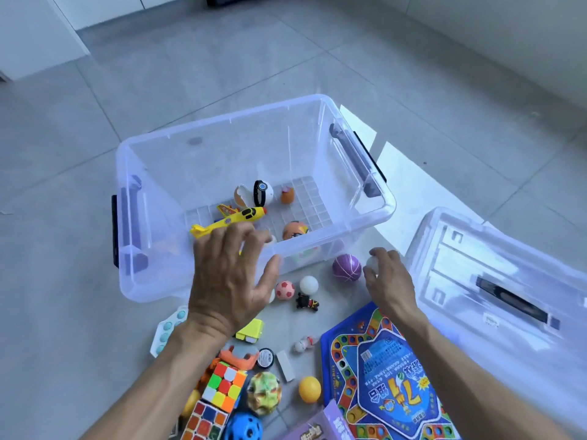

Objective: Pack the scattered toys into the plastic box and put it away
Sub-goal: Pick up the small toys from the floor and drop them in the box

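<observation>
Left hand (230,281) spread empty over plastic box (152,281); right hand (386,281), grip around white ball (371,263).

Bright, even daylight with a cool blue-grey cast fills the scene. Hard sunlit patches (413,185) lie on the tiled floor (158,74) at about 3 o'clock from the clear plastic box (152,281), so light comes from the right. The box lid (495,281) at 4 o'clock glares pale and washed out. Shadows are soft and faint. Tile lines bow toward the edges from wide-angle distortion. The right hand (386,281) is slightly motion-blurred; corners look soft.
</observation>
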{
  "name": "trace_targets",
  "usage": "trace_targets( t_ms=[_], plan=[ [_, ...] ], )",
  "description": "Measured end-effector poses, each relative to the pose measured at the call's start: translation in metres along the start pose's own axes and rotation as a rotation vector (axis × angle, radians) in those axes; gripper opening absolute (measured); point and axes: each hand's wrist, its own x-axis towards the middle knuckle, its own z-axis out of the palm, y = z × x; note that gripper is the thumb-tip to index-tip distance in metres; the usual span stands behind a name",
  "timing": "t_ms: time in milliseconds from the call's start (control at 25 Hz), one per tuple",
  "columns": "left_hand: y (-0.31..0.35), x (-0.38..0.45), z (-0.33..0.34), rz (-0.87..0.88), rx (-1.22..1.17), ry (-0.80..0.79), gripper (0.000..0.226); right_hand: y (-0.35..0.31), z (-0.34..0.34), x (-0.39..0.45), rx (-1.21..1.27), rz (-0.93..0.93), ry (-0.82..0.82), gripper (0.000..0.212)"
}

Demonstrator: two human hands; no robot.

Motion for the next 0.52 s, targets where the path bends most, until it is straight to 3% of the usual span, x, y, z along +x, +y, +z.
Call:
trace_targets(
  t_ms=[80,200,280,440,520],
  plan=[
    [0.022,-0.015,0.01,0.137,-0.041,0.061,0.02,-0.013,0.006,-0.011,0.191,-0.06,0.154,0.032],
    [0.052,-0.031,0.043,0.189,-0.098,-0.118,0.028,-0.028,0.023,-0.018,0.015,-0.278,0.084,0.035],
    [0.057,-0.034,0.063,0.125,-0.11,-0.283,0.034,-0.032,0.03,-0.017,-0.026,-0.278,0.036,0.034],
    [0.049,-0.045,0.089,-0.075,-0.045,-0.653,0.039,-0.041,0.031,-0.024,0.149,-0.16,-0.102,0.034],
    [0.045,-0.055,0.095,-0.143,-0.077,-0.67,0.039,-0.048,0.038,-0.033,0.102,-0.244,-0.121,0.034]
  ],
)
